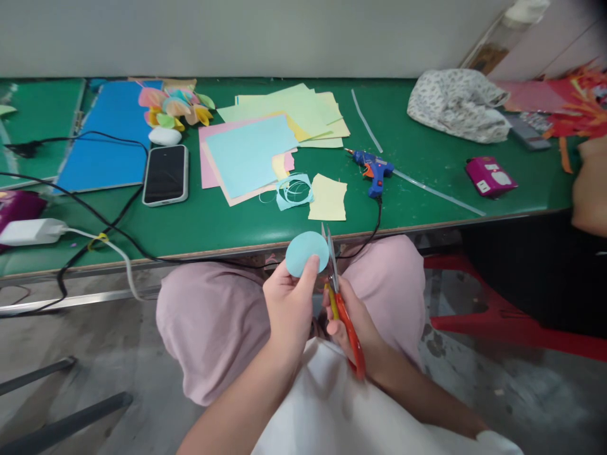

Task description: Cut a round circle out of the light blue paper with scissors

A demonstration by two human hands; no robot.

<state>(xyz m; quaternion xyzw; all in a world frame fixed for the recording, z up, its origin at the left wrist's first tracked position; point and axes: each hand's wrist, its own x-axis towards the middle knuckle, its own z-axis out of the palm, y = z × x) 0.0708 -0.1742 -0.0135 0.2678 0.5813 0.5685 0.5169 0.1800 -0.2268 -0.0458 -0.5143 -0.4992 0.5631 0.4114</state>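
Observation:
Between the thumb and fingers of my left hand (293, 304) is a round light-blue paper disc (303, 251), held above my lap just off the table's front edge. My right hand (353, 313) grips scissors (348, 325) with orange and yellow handles. Their blades point up and away from me, slightly parted, close to the disc's right edge. On the table beyond lie thin blue paper offcuts (294, 191) and a small pale-yellow paper piece (328, 198).
Colored paper sheets (251, 155) are piled mid-table. A blue glue gun (372, 169) with a glue stick lies right of them. A phone (165, 175), cables and paper flowers (175, 106) are on the left. A person's arm (590, 186) shows at far right.

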